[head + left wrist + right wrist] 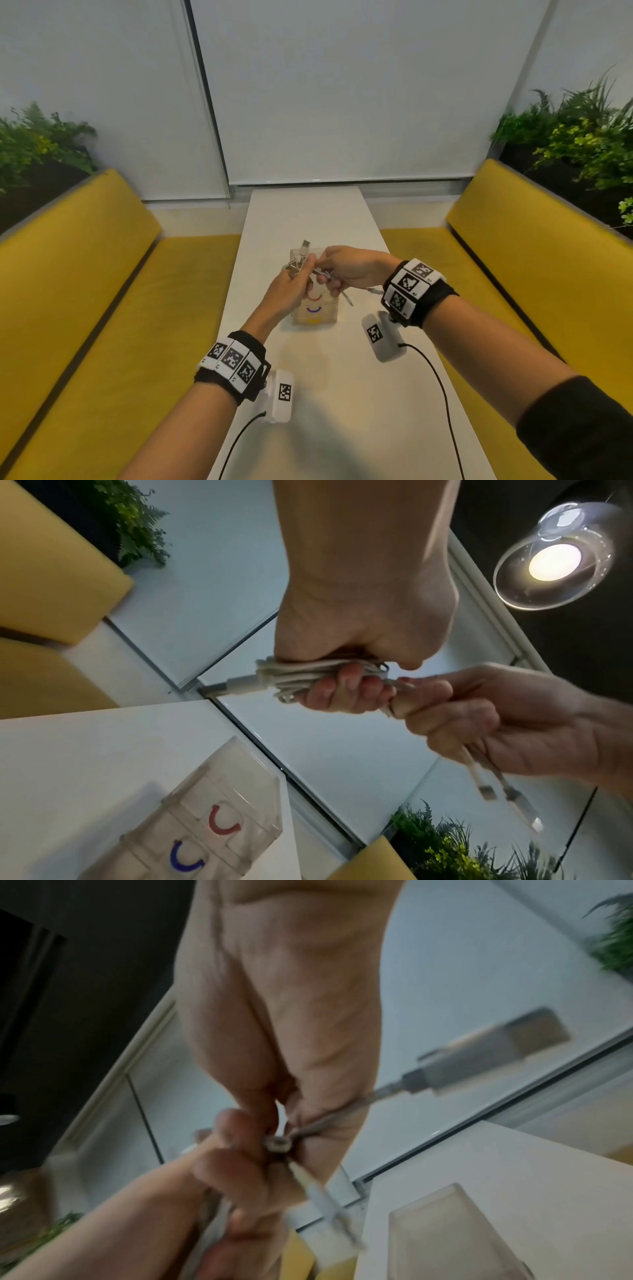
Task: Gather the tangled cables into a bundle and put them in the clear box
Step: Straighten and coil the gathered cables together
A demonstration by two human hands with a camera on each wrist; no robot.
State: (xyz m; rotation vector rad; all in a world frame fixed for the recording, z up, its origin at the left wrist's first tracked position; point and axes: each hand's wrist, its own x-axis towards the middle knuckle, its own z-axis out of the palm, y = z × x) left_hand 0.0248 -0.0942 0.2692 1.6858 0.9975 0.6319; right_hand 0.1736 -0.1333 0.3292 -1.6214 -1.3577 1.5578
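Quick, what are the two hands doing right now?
Left hand: closed around the cable bundle.
Right hand: closed, pinching the loose cable ends.

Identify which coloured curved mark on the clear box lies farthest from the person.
The red mark on the clear box lies farthest; the blue mark sits nearer the person, and the yellow mark nearest.

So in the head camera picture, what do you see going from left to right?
Left plants → left yellow bench → left hand → right hand → right yellow bench → right plants.
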